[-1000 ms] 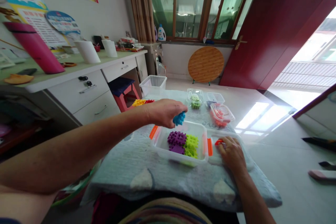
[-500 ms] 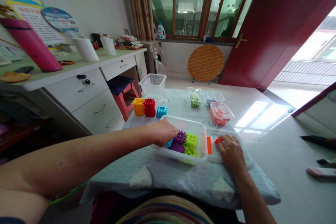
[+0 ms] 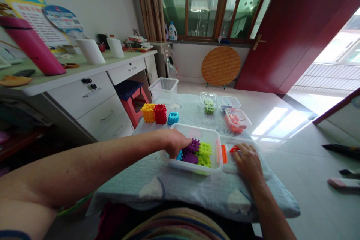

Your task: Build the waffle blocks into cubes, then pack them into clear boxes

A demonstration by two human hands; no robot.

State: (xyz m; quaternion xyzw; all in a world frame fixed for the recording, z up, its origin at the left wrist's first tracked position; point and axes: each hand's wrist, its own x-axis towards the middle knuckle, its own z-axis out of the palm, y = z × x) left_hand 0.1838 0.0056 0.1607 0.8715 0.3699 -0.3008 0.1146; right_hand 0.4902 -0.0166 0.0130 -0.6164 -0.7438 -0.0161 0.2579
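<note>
My left hand (image 3: pixel 177 142) reaches over the near-left wall of a clear plastic box (image 3: pixel 213 135). Its thumb stretches toward the purple interlocking blocks (image 3: pixel 192 152), while the other fingers point down beside a blue block (image 3: pixel 179 155), their tips partly hidden. Lime-green blocks (image 3: pixel 205 154) fill the box's right part. On the right, my right hand (image 3: pixel 248 160) rests on a clear lid (image 3: pixel 229 167) with an orange latch (image 3: pixel 224 153). Its curled fingers close on a small red-orange piece (image 3: pixel 234 149) of unclear kind.
Beyond the box stand a yellow block cube (image 3: pixel 147 113), a red cube (image 3: pixel 160 114) and a small blue cube (image 3: pixel 173 119). Clear containers with green (image 3: pixel 208 107) and red pieces (image 3: pixel 236 122) sit at the back right. An empty-looking clear bin (image 3: pixel 163 88) stands at the far left.
My left fingers have dipped slightly lower and to the left inside the box, with the thumb spread apart. The right hand has barely moved.
</note>
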